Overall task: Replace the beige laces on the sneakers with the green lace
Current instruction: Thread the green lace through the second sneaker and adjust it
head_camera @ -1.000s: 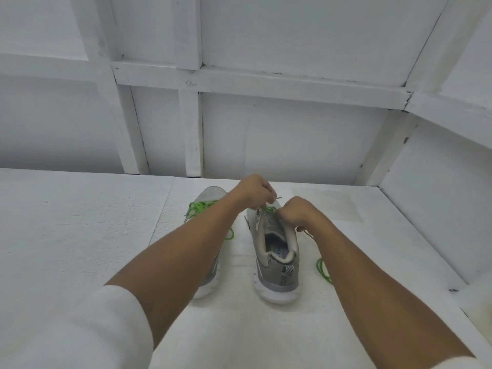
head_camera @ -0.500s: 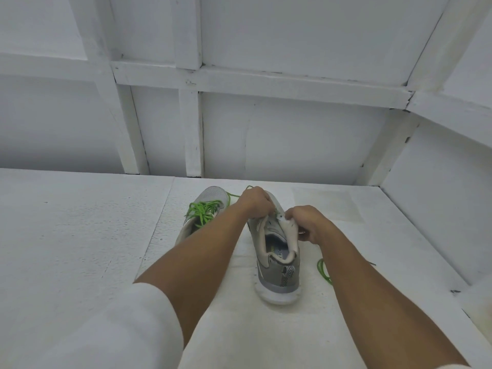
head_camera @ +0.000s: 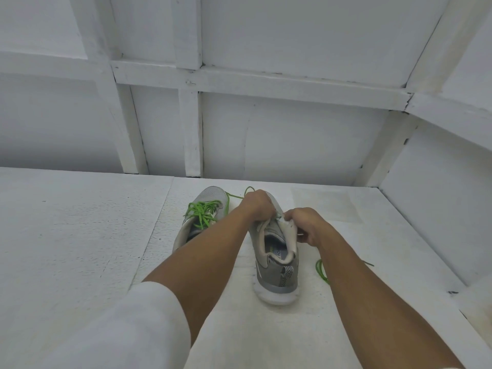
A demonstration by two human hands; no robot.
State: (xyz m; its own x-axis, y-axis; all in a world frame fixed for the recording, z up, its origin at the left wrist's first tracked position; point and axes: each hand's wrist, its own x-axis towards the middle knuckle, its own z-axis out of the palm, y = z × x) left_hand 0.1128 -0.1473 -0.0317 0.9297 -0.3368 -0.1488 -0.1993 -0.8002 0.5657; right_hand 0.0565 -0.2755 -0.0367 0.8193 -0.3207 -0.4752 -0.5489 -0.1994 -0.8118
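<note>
Left sneaker (head_camera: 202, 217) is laced green, done by the look of it. Right sneaker (head_camera: 275, 262) sits mid-counter (head_camera: 80, 235) - threading in progress: left hand (head_camera: 257, 206) pinches the green lace (head_camera: 320, 275) at the top eyelets, right hand (head_camera: 306, 225) grips the eyelet flap. Next, I'd say: feed the tip through, then pull slack from the tail on the right.

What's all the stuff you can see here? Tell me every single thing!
laced sneaker: one, grey, left of the other, partly behind the left arm
open sneaker: one, grey with white sole, centre, heel nearest the camera
threaded green lace: one, bright green, on the laced sneaker
loose green lace: one, green, on the surface right of the open sneaker
surface: one, white, under both sneakers
wall: one, white panels and beams, behind
sleeve: one, white, left arm
left hand: grips the open sneaker's top
right hand: grips its collar edge
</note>
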